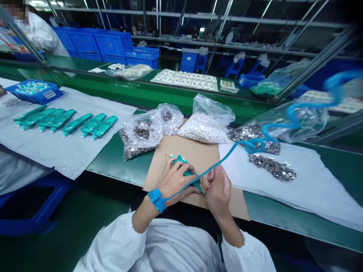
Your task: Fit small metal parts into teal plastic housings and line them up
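Observation:
A long teal plastic housing (180, 159) lies on the brown cardboard sheet (195, 149), partly covered by my fingers. My left hand (176, 180) grips it from the left side, fingers curled over its top. At the housing's near right end, my right hand (219, 188) is closed with the thumb uppermost; whatever it pinches is hidden. Around my left wrist is a blue wrist strap (157, 200), and its coiled blue cord (227, 154) passes in front of my right hand toward the upper right.
Bags of small metal parts (141, 138) and white parts (202, 126) stand behind the cardboard. Loose metal pieces (272, 167) lie on white sheeting at right. Several teal housings (76, 124) and a blue tray (34, 91) sit left. A person in white (47, 34) is at far left.

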A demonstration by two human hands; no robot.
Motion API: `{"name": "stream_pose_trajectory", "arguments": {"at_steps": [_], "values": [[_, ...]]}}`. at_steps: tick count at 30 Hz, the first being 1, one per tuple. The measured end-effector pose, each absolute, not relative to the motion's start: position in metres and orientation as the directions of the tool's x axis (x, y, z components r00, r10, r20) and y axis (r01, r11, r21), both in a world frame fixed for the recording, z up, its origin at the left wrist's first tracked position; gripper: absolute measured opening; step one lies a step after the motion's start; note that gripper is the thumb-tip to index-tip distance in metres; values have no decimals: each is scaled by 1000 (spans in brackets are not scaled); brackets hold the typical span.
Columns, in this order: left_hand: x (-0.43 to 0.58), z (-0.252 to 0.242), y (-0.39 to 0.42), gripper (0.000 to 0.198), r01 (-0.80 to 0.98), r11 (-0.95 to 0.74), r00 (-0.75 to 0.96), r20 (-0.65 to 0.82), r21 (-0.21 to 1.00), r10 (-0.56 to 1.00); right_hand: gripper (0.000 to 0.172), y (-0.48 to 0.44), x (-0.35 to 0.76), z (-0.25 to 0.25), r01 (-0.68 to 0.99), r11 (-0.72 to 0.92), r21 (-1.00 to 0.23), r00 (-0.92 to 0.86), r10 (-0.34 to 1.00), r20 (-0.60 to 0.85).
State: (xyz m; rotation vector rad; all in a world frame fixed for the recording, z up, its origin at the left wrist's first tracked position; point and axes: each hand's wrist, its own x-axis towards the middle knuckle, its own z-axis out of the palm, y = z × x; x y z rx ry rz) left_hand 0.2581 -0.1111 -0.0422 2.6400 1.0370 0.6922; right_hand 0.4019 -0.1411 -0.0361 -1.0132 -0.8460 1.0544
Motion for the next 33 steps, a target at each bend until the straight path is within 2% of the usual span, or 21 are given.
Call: {"name": "stream_pose_trajectory", "arguments": {"at_steps": [4, 5, 7, 9, 12, 17, 22, 26, 31, 33], "values": [[252, -42, -112, 32, 545, -725, 651, 332, 422, 683, 41, -146, 426, -24, -236, 127, -963, 293, 955, 54], [251, -42, -113, 32, 540, -722, 646, 336, 432, 685, 39, -148, 436, -21, -157, 61, -986, 291, 957, 13], [250, -42, -114, 32, 535, -718, 633, 351, 445, 689, 36, -153, 456, -17, 122, -118, -986, 245, 966, -85], [251, -42, -115, 32, 531, -714, 616, 372, 455, 695, 38, -158, 469, -16, 405, -218, -888, 142, 974, -174], [252, -42, -115, 36, 530, -706, 593, 389, 469, 704, 45, -165, 473, -17, 545, -241, -803, 13, 960, -279], [252, -38, -116, 45, 536, -683, 559, 398, 496, 728, 42, -166, 461, -19, 450, -228, -863, -10, 965, -261], [252, -36, -117, 54, 533, -662, 499, 436, 527, 749, 38, -164, 452, -24, 190, -261, -946, 71, 965, -252], [252, -34, -118, 54, 525, -599, 412, 436, 605, 800, 52, -167, 448, -18, 113, -385, -916, 86, 922, -377], [253, -28, -116, 47, 502, -572, 380, 429, 649, 820, 55, -169, 444, -11, -130, -481, -867, -38, 876, -480], [252, -28, -115, 43, 507, -563, 358, 436, 652, 826, 57, -166, 440, -11, -151, -503, -851, -69, 864, -499]]}}
